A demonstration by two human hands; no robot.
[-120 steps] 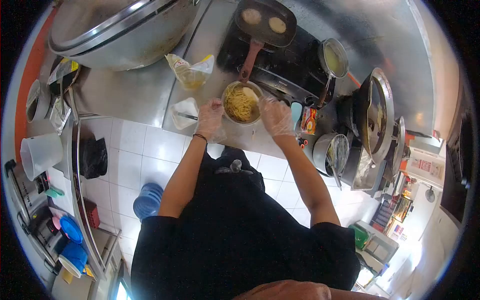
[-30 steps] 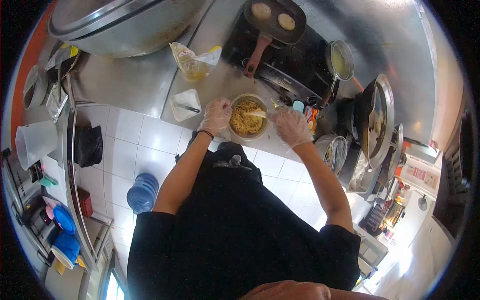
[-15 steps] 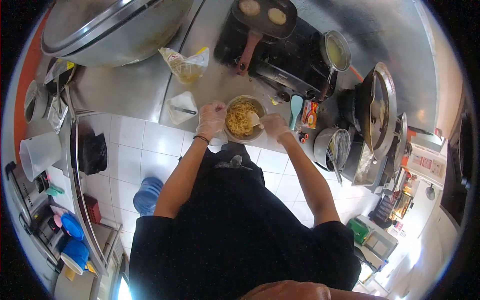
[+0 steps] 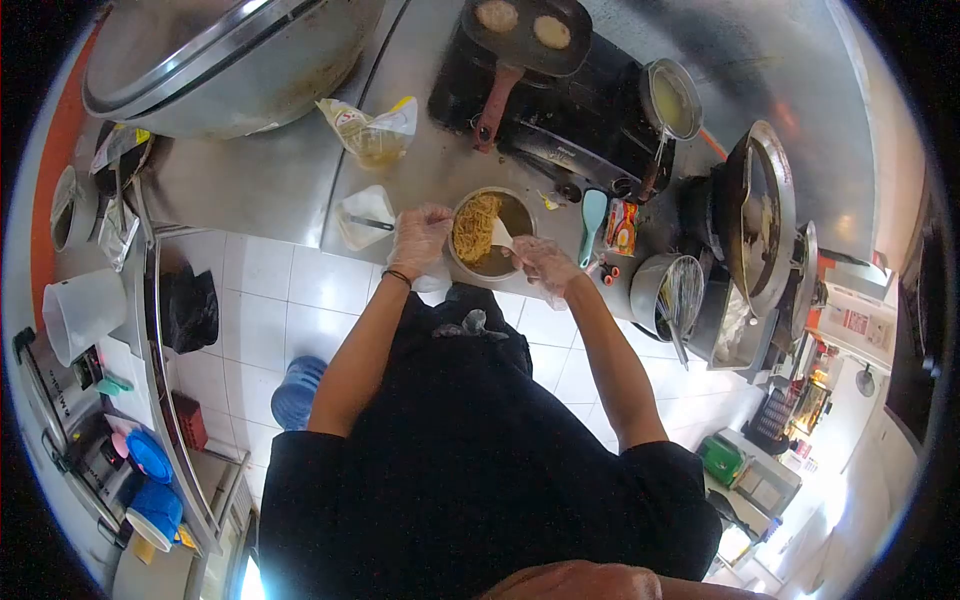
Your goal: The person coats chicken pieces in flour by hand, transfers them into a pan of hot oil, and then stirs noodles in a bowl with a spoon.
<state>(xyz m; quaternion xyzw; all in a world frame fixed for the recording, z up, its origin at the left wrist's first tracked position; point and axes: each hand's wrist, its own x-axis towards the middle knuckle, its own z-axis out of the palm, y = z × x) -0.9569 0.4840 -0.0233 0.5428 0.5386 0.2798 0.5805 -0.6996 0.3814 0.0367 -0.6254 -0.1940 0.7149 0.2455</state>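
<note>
A metal bowl of cooked noodles stands at the counter's front edge. My left hand, in a clear plastic glove, is closed at the bowl's left rim. In my gloved right hand is a white spatula, its blade inside the bowl against the noodles. The noodles are heaped on the bowl's left side, and its bare inner wall shows on the right. To the left of the bowl lies a white square dish with a dark-handled utensil across it.
Behind stands a black stove with a square pan holding two round patties. To the right are a turquoise spatula, a red packet, scissors and a pot. An opened plastic bag sits back left.
The noodles have been pushed leftward into a heap, baring the bowl's right side. My right hand has turned and come slightly lower with the white spatula. My left hand stays at the rim.
</note>
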